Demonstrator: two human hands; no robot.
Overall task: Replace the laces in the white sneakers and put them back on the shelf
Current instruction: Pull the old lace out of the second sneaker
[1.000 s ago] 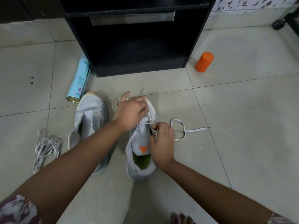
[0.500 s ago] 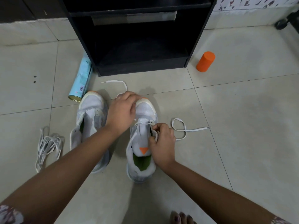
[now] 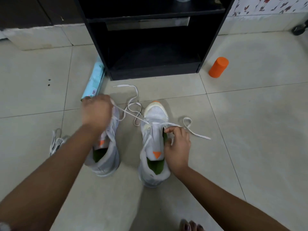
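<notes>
Soft, even indoor light falls from above, and it is rather dim. The pale floor [image 3: 250, 130] carries a faint sheen on the far right, with no hard glare. Shadows are weak and blurred, pooling beside the shoes [image 3: 155, 117] and beneath the arms [image 3: 50, 180]. The inside of the black shelf [image 3: 150, 47] sinks to near-black and loses detail. The left hand [image 3: 96, 112] and the lace [image 3: 128, 112] it grips are smeared by motion, while the right hand [image 3: 176, 147] is sharper. The floor's tile lines bow toward the edges, and the toes [image 3: 191, 226] at the near edge look soft.

Lace [image 3: 200, 136] through right sneaker [image 3: 155, 114] toe eyelets — left sneaker [image 3: 111, 160] unlaced.
</notes>
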